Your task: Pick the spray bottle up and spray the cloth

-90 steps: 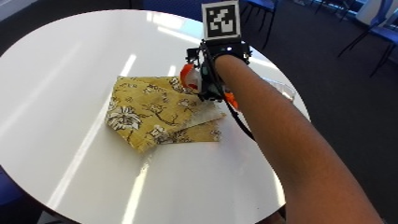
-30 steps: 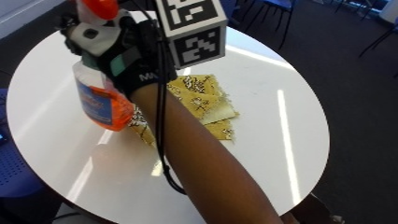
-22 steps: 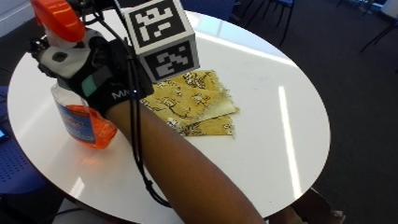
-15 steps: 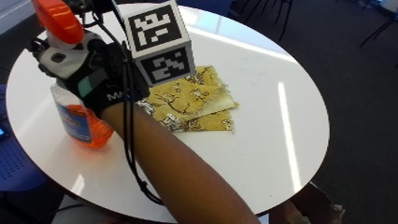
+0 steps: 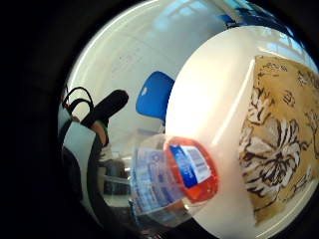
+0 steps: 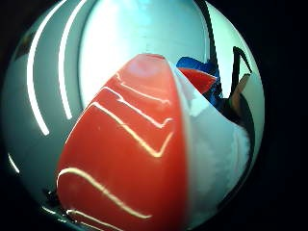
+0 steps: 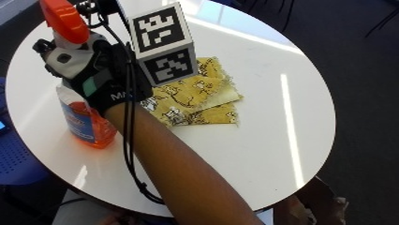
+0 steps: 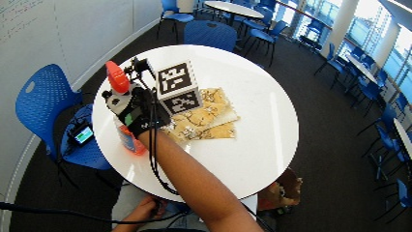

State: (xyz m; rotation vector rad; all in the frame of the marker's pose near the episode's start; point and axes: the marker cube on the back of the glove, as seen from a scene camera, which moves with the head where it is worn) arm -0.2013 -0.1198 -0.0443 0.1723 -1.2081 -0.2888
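From the outside view we have the gloved right hand [image 7: 93, 79] wrapped around the neck of the spray bottle [image 7: 84, 119], fingers curled on it just under the orange trigger head. A moment ago the bottle hung much the same way beside the cloth [image 7: 190, 96]; three seconds back the hand was still down at the cloth's far edge. Now the bottle sits off the cloth's side, over the tabletop [image 7: 262, 140] near its rim, whether resting or just lifted we cannot tell.

In the wide outside view the spray bottle [image 8: 128, 137] stands upright in the hand [image 8: 135, 113], close beside the cloth [image 8: 203, 118], nozzle up and not yet turned toward it.

The little-finger palm view looks down the bottle [image 5: 174, 179] to its orange liquid, with the cloth [image 5: 279, 144] spread on the tabletop [image 5: 209, 99] alongside.

The thumb-side palm view is filled by the orange trigger head [image 6: 125, 154].

So we judge the pickup done; aiming at the cloth and squeezing remain.
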